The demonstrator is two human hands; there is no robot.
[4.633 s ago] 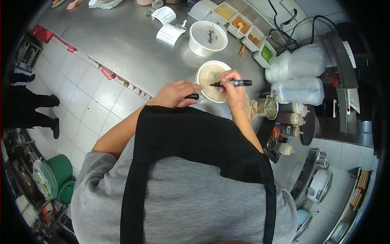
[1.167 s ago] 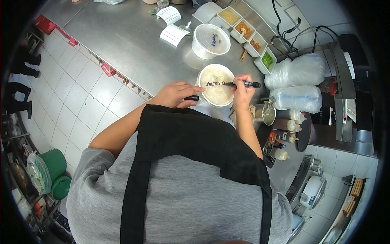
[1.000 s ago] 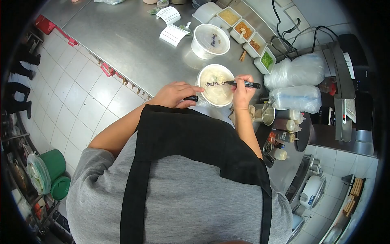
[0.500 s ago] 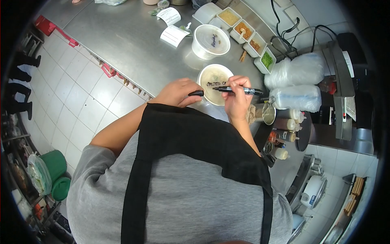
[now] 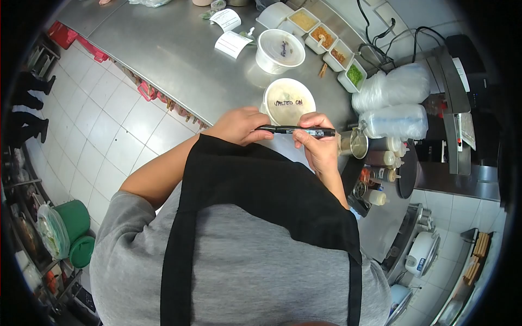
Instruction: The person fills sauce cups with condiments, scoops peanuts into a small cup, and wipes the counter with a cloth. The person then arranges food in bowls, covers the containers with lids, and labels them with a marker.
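Observation:
A black marker pen (image 5: 299,131) lies level across the front of me, its barrel pinched between the thumb and fingers of my right hand (image 5: 319,145). My left hand (image 5: 239,125) is closed around the black marker cap (image 5: 265,128), which lines up with the pen's writing end and appears to meet it. Just beyond both hands stands a round white tub (image 5: 287,112), with black handwriting on its translucent lid. Behind it is a second lidded tub (image 5: 279,54), also marked in black. Neither hand is gripping a tub.
White containers of chopped toppings (image 5: 322,37) line the counter's back edge. Printed labels (image 5: 232,44) lie on the steel counter (image 5: 179,60). To the right are plastic-wrapped stacks (image 5: 396,122), a metal cup (image 5: 358,143) and several squeeze bottles (image 5: 383,158). Another person's legs (image 5: 30,103) show far left.
My right hand has drawn the marker down off the lid and brought its tip to the cap in my left hand. More handwriting shows on the nearer lid.

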